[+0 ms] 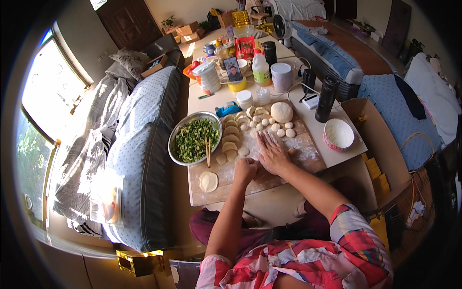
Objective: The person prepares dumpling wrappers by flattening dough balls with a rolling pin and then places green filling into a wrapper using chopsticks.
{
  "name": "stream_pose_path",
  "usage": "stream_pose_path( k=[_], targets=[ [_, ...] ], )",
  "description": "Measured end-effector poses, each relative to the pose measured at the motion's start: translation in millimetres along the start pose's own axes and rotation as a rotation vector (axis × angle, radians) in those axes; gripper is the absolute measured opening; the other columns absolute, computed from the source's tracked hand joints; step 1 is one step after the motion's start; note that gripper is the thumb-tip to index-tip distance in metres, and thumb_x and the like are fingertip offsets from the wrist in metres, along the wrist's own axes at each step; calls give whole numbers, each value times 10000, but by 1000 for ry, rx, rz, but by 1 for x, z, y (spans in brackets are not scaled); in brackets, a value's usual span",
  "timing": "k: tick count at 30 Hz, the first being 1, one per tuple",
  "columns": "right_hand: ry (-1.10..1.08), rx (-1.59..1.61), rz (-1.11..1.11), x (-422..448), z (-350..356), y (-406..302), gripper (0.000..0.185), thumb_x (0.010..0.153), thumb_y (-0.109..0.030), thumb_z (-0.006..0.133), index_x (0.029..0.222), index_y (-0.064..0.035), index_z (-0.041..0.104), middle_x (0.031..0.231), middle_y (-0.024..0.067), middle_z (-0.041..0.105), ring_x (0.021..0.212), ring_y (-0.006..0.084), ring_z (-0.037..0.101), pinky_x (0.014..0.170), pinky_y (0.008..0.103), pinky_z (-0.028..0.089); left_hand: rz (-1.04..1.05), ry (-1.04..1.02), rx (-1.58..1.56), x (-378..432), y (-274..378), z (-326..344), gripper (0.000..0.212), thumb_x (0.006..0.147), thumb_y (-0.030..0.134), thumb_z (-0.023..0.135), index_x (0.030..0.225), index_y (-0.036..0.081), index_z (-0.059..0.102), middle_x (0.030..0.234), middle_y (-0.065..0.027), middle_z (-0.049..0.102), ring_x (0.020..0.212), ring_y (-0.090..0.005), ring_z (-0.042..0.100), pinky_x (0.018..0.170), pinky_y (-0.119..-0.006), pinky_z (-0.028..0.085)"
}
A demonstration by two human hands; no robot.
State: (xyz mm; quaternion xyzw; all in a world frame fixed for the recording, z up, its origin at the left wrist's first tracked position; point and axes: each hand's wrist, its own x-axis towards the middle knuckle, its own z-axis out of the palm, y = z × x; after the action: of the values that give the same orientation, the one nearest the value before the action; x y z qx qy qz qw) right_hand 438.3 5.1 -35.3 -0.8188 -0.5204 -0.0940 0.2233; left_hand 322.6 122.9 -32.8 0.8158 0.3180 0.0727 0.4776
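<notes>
On a floured wooden board (pixel 306 159), my right hand (pixel 271 153) lies flat with its fingers stretched forward. A short wooden end, probably of a rolling pin (pixel 291 151), shows beside that palm; the rest is hidden beneath it. My left hand (pixel 246 169) is curled close by, and whatever its fingers may hold cannot be seen. Small dough balls (pixel 275 127) and a big dough lump (pixel 281 112) sit beyond my hands. Folded dumplings (pixel 230 138) form a curved row to the left. Flattened dough rounds (pixel 221 159) lie near them, with stacked wrappers (pixel 208 181) at the front left.
A steel bowl of chopped green filling (pixel 173 144) with chopsticks (pixel 208 151) stands left. To the right are a bowl of white powder (pixel 338 134) and a black flask (pixel 326 99). A propped phone (pixel 233 69), bottles and tubs stand behind. A cardboard box (pixel 386 151) adjoins the table's right side.
</notes>
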Motion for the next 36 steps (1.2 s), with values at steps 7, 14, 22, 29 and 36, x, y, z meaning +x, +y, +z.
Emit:
stream_pose_path(
  k=[7, 14, 22, 29, 36],
  targets=[
    [-64, -21, -180, -77, -43, -14, 740, 993, -342, 535, 1558, 27, 231, 1548, 236, 395, 1480, 357, 316, 1229, 467, 202, -49, 51, -261, -6, -34, -7, 194, 863, 182, 702, 912, 1, 750, 832, -162, 747, 728, -193, 703, 699, -341, 546],
    [59, -23, 21, -20, -8, -15, 763, 998, -369, 522, 1572, 7, 189, 1539, 272, 386, 1473, 369, 326, 1232, 468, 196, 51, 35, 27, -3, -6, 1, 153, 793, 144, 695, 835, 3, 739, 732, -185, 715, 672, -245, 707, 643, -378, 548],
    [-115, 35, -223, -86, -56, -21, 729, 959, -353, 589, 1541, -3, 322, 1562, 200, 380, 1478, 358, 316, 1223, 472, 220, -21, 184, -201, -27, -25, -12, 152, 829, 101, 675, 920, -17, 707, 828, -171, 731, 744, -241, 705, 706, -364, 548],
    [-29, -83, -171, -24, -18, -23, 714, 994, -389, 519, 1551, -2, 294, 1560, 211, 390, 1482, 362, 306, 1225, 473, 214, 70, 146, -300, -21, -24, 14, 80, 855, 36, 682, 903, -28, 680, 793, -52, 700, 706, -103, 618, 644, -279, 511],
    [-186, 32, -248, -70, -50, -21, 788, 951, -376, 592, 1567, -16, 260, 1605, 184, 317, 1504, 340, 266, 1222, 466, 207, -24, 131, -489, -50, -24, -16, 117, 894, 72, 706, 978, -4, 678, 842, -33, 689, 740, -91, 609, 670, -260, 506]
  ],
)
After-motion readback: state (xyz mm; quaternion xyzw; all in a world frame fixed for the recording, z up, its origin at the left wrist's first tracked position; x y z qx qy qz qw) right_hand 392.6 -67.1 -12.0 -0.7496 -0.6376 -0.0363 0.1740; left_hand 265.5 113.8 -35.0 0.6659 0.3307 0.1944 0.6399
